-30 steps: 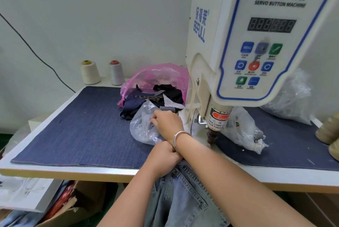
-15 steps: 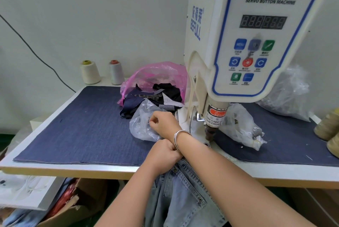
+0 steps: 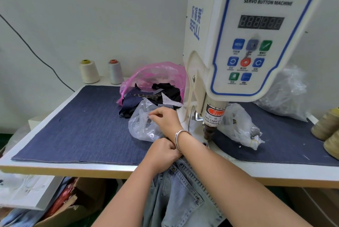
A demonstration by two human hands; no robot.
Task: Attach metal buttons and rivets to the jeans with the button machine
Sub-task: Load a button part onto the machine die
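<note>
- Your right hand (image 3: 166,119) has its fingers curled, pinching at the clear bag (image 3: 142,125) of metal parts; since a moment ago it has barely moved, so you are likely still picking a button.
- Your left hand (image 3: 163,153) grips the jeans (image 3: 176,190) at the table (image 3: 73,169) edge.
- Pale, faded jeans hang below, short of the machine (image 3: 238,43).

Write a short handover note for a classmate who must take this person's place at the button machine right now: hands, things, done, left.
Left hand grips the jeans at the table edge.
Right hand reaches across it, fingers curled at the clear plastic bag; what it pinches is unclear.
The jeans hang off the table, not under the button machine punch.
Done: some rivets show on the pocket.
Left: fetch hardware, position the jeans, press.
</note>
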